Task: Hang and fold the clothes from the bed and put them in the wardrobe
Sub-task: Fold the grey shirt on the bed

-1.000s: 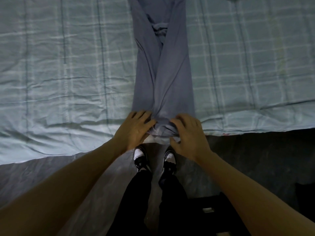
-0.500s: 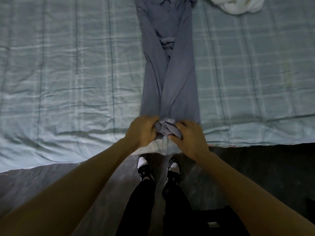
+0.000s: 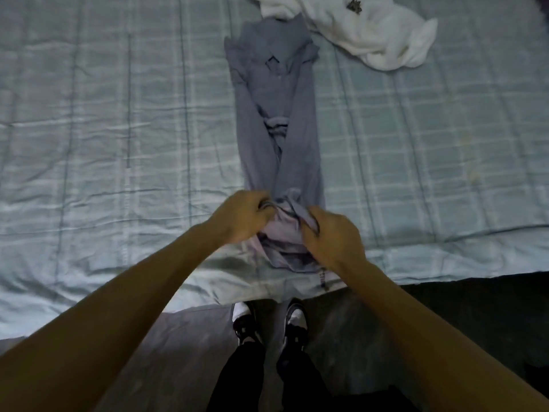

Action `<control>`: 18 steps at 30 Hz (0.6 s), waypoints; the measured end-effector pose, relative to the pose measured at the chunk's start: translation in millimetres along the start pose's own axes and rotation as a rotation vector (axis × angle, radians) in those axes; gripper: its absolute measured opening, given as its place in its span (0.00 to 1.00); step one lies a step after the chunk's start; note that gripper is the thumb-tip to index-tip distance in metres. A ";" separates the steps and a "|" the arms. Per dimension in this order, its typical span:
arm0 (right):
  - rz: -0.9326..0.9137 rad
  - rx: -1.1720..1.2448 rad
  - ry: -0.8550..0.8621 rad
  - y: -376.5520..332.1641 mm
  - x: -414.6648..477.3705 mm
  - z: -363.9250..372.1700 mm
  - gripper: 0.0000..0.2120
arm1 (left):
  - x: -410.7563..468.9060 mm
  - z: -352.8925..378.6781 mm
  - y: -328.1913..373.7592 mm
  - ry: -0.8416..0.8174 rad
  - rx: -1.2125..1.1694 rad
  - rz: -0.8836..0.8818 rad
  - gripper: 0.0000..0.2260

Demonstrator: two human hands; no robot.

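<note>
A grey-blue collared shirt (image 3: 276, 120) lies lengthwise on the bed (image 3: 118, 144), folded into a narrow strip with its collar at the far end. The near hem is bunched up and lifted off the sheet. My left hand (image 3: 240, 217) grips the left side of that hem with curled fingers. On the right side, my right hand (image 3: 332, 236) pinches the hem the same way. A white garment (image 3: 371, 34) lies crumpled beyond the shirt's collar, at the far right.
The bed has a pale blue checked sheet with creases, and its near edge runs just in front of my feet (image 3: 267, 322). Dark floor (image 3: 445, 322) lies below the edge. The wardrobe is out of view.
Both hands closed on the shirt's near hem, gathered it and raised it toward the collar. My view tilted up, which brought the collar and the white garment into sight.
</note>
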State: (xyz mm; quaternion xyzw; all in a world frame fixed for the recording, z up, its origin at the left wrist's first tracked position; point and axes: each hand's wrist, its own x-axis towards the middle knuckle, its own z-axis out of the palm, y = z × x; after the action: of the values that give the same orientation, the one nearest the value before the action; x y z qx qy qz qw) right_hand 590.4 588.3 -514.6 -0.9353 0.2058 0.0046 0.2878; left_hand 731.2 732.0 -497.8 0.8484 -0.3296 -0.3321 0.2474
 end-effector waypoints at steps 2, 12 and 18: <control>0.051 -0.037 0.235 -8.6 26.2 -7.8 0.16 | 16.2 -13.4 -0.1 0.286 0.028 0.034 0.10; -0.188 -0.117 0.351 0.5 20.6 30.5 0.14 | -10.6 29.4 -42.5 0.515 0.198 0.306 0.10; -0.343 -0.129 0.076 22.0 -2.9 58.7 0.09 | -12.7 55.7 -62.7 0.307 0.280 0.347 0.16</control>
State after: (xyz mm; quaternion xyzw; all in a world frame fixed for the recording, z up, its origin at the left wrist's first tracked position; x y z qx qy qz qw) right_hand 585.7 604.6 -575.0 -0.9727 0.0533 -0.0666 0.2156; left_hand 708.4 771.3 -569.4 0.8457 -0.4714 -0.1032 0.2278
